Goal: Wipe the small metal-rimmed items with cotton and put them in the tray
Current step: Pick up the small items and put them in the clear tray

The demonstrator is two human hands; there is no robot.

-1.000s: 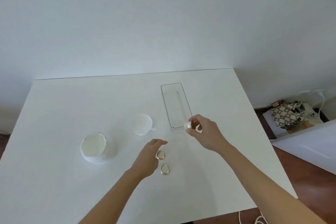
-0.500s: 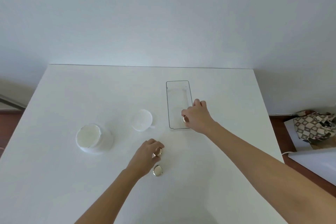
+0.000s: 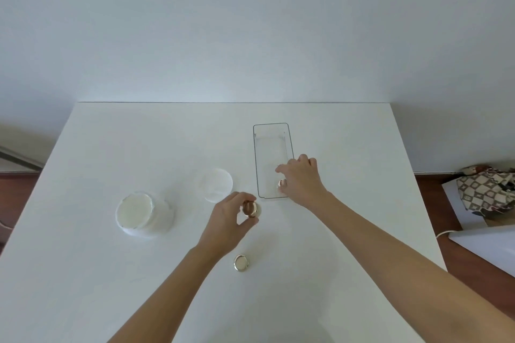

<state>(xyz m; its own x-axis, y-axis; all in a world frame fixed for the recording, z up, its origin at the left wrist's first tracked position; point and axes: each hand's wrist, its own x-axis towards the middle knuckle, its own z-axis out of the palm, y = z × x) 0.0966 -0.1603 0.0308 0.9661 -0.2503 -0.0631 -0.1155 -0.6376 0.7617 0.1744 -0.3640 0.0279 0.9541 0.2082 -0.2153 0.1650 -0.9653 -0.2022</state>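
A clear rectangular tray [image 3: 254, 153] stands lengthwise on the white table [image 3: 348, 147]. My right hand [image 3: 302, 182] reaches over its near end with fingers loosened. One small gold-rimmed item [image 3: 282, 184] lies inside the tray beside the thumb. My left hand [image 3: 228, 224] pinches a second gold-rimmed item [image 3: 249, 208] between thumb and fingers, just above the table in front of the tray. A third rimmed item [image 3: 241, 262] lies flat on the table near my left wrist.
A round white tub [image 3: 139, 214] filled with cotton stands at the left. A pale round disc [image 3: 214, 185], a lid or a pad, lies between tub and tray. On the floor at the right are a patterned bag [image 3: 487, 189] and a white board [image 3: 490, 242].
My right hand carried its item down into the tray's near end and its fingers loosened. My left hand closed on one of the two table items and lifted it.
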